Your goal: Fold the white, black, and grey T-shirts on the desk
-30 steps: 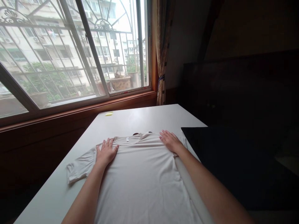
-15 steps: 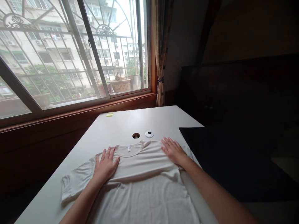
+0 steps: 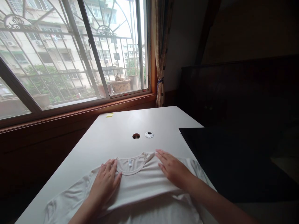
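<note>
A white T-shirt [image 3: 137, 186] lies spread on a white table [image 3: 84, 149], its round neckline and small neck label facing away from me. Folds run across its chest. My left hand [image 3: 105, 180] rests on the shoulder left of the collar, fingers stretched out and thumb apart. On the other shoulder lies my right hand [image 3: 173, 168], palm down with its fingers extended towards the collar. The lower part of the shirt runs out of view at the bottom.
Beyond the shirt are a round cable hole [image 3: 136, 136] and a loose round cover [image 3: 149, 134]. A yellow sticky note [image 3: 109, 115] is at the far left corner. A black sheet [image 3: 210, 161] overlaps the table's right side. A barred window [image 3: 70, 56] and tied curtain [image 3: 160, 62] stand behind.
The T-shirt has slid towards me, with both hands on it. My right hand now sits nearer the collar, and the left hand's fingers are closer together.
</note>
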A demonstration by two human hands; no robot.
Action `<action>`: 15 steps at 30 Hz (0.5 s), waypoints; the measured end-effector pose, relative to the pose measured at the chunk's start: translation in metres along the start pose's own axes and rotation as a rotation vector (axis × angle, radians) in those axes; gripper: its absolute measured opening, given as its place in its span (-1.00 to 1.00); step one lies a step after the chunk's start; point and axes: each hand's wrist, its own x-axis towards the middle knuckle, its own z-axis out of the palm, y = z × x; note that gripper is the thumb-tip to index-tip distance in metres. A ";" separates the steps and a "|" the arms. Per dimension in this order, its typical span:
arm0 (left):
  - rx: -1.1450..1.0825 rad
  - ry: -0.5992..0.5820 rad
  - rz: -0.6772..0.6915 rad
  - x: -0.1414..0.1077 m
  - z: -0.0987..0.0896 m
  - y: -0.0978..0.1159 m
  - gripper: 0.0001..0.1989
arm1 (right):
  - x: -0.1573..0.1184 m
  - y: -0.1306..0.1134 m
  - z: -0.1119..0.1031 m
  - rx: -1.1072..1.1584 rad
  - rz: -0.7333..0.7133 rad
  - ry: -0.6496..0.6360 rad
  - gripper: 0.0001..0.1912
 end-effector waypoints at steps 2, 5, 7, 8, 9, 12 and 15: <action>-0.018 0.006 0.001 0.013 0.002 0.002 -0.33 | 0.014 -0.019 0.003 0.079 -0.091 -0.090 -0.42; -0.030 -0.054 -0.036 0.034 0.005 -0.001 -0.29 | 0.036 -0.024 0.013 0.103 -0.098 -0.181 -0.36; -0.027 -0.108 -0.068 0.049 0.006 -0.006 -0.27 | 0.051 -0.011 0.019 0.088 -0.046 -0.201 -0.32; -0.025 -0.127 -0.082 0.056 0.005 -0.008 -0.26 | 0.058 -0.002 0.021 0.083 -0.019 -0.209 -0.30; -0.024 -0.139 -0.094 0.063 0.005 -0.010 -0.25 | 0.064 0.007 0.022 0.080 0.003 -0.218 -0.29; -0.026 -0.154 -0.116 0.078 0.005 -0.015 -0.24 | 0.076 0.027 0.024 0.070 0.036 -0.241 -0.26; -0.033 -0.154 -0.111 0.087 0.006 -0.017 -0.24 | 0.079 0.030 0.024 0.052 0.044 -0.250 -0.24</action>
